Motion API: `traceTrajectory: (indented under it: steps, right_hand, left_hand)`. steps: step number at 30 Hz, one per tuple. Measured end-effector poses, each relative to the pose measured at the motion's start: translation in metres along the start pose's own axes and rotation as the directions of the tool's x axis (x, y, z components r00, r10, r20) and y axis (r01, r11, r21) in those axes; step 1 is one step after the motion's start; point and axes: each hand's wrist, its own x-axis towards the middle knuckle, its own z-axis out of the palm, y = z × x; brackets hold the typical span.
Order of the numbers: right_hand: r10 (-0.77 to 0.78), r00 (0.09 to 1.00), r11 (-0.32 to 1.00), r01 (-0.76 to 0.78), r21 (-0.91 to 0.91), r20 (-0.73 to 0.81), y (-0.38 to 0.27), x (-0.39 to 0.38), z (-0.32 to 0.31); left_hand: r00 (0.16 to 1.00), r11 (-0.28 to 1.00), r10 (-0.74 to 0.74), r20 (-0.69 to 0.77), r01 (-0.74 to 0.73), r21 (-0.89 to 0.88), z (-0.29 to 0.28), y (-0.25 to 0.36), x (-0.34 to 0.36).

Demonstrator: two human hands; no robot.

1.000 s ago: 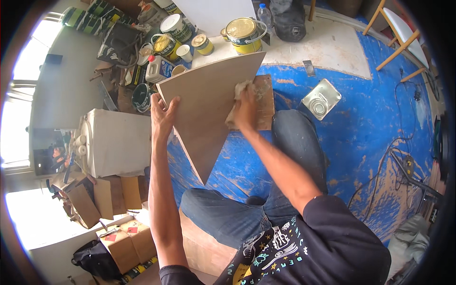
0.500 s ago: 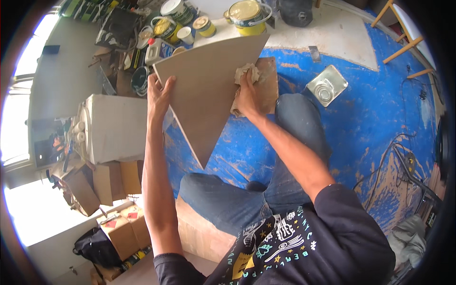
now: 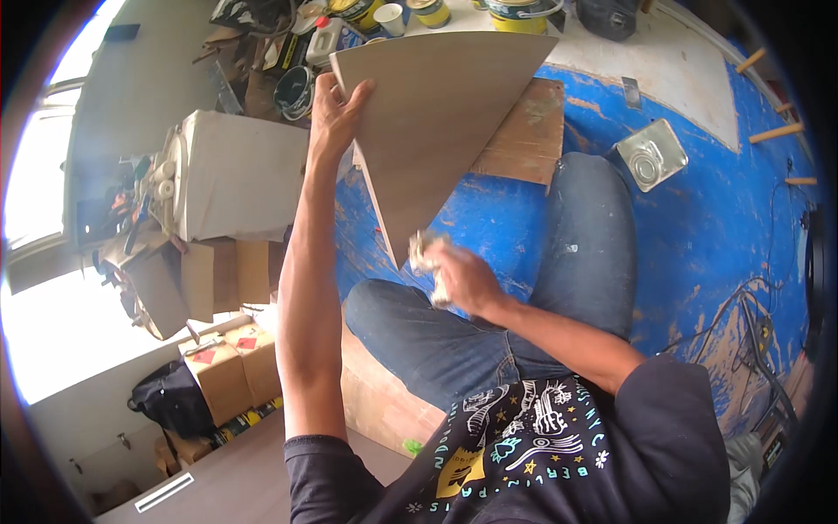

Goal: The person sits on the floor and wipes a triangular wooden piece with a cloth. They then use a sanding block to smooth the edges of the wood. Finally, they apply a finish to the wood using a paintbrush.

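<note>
A flat triangular wooden panel (image 3: 428, 113) with a brownish-grey face and a slightly curved far edge is tilted up before me. My left hand (image 3: 339, 113) grips its left edge near the upper corner, thumb on the face and fingers behind. At the panel's lower tip is my right hand (image 3: 467, 278), blurred by motion and closed around a crumpled cream cloth (image 3: 425, 253). The cloth is beside the tip; whether it touches the wood I cannot tell. Behind the panel, a brown board (image 3: 528, 131) lies partly hidden.
Blue sheeting (image 3: 489, 218) smeared with dust covers the floor. A square metal can (image 3: 653, 155) stands beyond my right knee. Paint tubs (image 3: 519, 19) and a white jug (image 3: 324, 39) stand at the far side. To the left are a large white box (image 3: 244, 175) and cardboard boxes (image 3: 218, 375).
My right hand with the cloth has moved from the panel's right edge down toward its lower tip. My view has shifted, so the panel and left hand appear farther up and right.
</note>
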Motion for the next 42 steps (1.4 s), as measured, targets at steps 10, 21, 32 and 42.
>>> traceTrajectory:
  steps: [10,21,32,42]
  right_hand:
    - [0.015,0.993,0.979,0.009,-0.205,0.114,0.054,0.023,0.062]
    - [-0.23,0.958,0.957,0.19,-0.222,-0.171,0.018,0.057,0.044]
    - [-0.153,0.96,0.875,0.243,-0.419,0.236,0.04,0.014,0.086]
    - [-0.238,0.71,0.958,0.06,-0.28,-0.663,0.024,0.111,-0.029]
  left_hand:
    - [0.998,0.998,0.047,-0.032,-0.046,0.04,0.011,0.01,0.0]
    - [0.996,0.97,0.061,-0.069,-0.043,0.237,0.005,-0.015,0.011]
    - [0.996,0.954,0.065,-0.062,-0.043,0.297,0.011,0.0,0.008]
    - [0.972,0.971,0.235,0.011,-0.235,0.031,0.014,-0.003,0.001]
